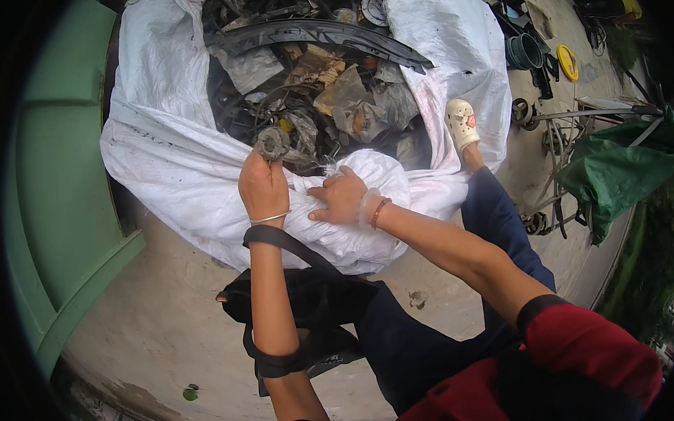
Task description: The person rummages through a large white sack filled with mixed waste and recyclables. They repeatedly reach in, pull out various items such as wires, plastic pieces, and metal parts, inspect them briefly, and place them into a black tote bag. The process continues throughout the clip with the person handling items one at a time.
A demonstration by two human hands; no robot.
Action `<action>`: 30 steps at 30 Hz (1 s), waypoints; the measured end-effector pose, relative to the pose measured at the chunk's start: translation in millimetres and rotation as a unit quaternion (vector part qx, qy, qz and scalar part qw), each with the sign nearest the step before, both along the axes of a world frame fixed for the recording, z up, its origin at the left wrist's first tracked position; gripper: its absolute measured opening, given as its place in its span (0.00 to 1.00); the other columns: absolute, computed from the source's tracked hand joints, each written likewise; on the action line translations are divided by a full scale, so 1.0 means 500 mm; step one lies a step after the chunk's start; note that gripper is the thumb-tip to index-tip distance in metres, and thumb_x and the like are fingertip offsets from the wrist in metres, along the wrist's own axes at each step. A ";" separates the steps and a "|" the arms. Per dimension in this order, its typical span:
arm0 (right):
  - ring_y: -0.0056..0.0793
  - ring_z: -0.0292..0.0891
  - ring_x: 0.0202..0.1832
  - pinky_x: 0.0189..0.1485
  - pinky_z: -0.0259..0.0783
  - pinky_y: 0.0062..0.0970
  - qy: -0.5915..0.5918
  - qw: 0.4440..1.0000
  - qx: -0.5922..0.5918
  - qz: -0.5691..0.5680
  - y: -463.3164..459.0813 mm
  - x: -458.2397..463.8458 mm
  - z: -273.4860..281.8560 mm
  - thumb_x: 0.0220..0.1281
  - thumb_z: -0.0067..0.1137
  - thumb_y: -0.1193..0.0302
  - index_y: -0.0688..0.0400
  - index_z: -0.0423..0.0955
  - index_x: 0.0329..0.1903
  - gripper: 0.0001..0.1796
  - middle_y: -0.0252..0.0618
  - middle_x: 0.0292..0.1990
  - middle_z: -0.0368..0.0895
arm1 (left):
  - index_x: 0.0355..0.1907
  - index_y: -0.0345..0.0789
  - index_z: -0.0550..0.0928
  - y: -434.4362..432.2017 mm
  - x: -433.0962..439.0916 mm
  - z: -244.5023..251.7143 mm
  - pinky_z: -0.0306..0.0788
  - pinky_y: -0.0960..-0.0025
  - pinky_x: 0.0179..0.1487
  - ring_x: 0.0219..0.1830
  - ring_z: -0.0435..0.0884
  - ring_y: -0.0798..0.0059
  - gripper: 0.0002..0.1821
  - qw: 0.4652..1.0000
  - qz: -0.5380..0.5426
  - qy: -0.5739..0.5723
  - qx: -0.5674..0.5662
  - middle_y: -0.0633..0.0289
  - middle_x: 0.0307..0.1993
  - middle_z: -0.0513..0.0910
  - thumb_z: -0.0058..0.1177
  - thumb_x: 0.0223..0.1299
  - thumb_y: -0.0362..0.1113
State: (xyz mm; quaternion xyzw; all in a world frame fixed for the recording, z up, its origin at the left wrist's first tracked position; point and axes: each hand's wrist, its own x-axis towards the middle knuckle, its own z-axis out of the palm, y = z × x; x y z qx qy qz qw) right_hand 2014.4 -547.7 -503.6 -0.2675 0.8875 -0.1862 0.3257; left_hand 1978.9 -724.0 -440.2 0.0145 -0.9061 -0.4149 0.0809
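Observation:
A large white woven sack [190,200] lies open before me, filled with mixed scrap, crumpled plastic film [361,119] and a long black plastic strip [329,33] across the top. My left hand [263,185] grips a dirty, round grey part [273,144] at the sack's near edge; its exact kind cannot be told. Resting on the bunched sack rim is my right hand [339,198], its fingers spread; whether it pinches any fabric is unclear. A black bag [301,296] hangs by straps from my left forearm.
Left of the sack stands a green metal panel [64,166]. My foot in a cream clog [460,120] is on the sack's right side. Further right are a wheeled metal frame [555,161] with green cloth [623,170], a dark green bucket [524,51] and a yellow ring [567,62].

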 end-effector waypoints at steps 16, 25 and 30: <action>0.53 0.77 0.50 0.52 0.73 0.44 -0.254 0.941 -0.214 0.059 -0.143 0.333 0.158 0.55 0.59 0.76 0.59 0.67 0.66 0.33 0.58 0.45 0.80 | 0.54 0.37 0.80 -0.077 0.234 -0.163 0.75 0.53 0.38 0.34 0.83 0.51 0.19 0.925 -0.109 -0.259 -0.255 0.51 0.33 0.85 0.55 0.60 0.38; 0.43 0.83 0.47 0.52 0.78 0.33 0.076 0.907 -0.197 -0.363 0.247 -0.213 -0.022 0.59 0.61 0.70 0.62 0.64 0.69 0.34 0.54 0.59 0.75 | 0.46 0.31 0.82 -0.001 0.175 -0.121 0.73 0.63 0.35 0.31 0.82 0.64 0.12 0.976 0.026 -0.164 0.141 0.54 0.38 0.86 0.49 0.66 0.32; 0.47 0.80 0.52 0.56 0.75 0.35 0.052 0.880 0.062 -0.468 0.306 -0.352 -0.258 0.50 0.70 0.64 0.66 0.60 0.70 0.46 0.61 0.52 0.80 | 0.54 0.31 0.81 0.078 0.194 -0.097 0.69 0.79 0.36 0.30 0.75 0.85 0.17 0.926 0.034 -0.192 0.324 0.60 0.43 0.87 0.44 0.75 0.39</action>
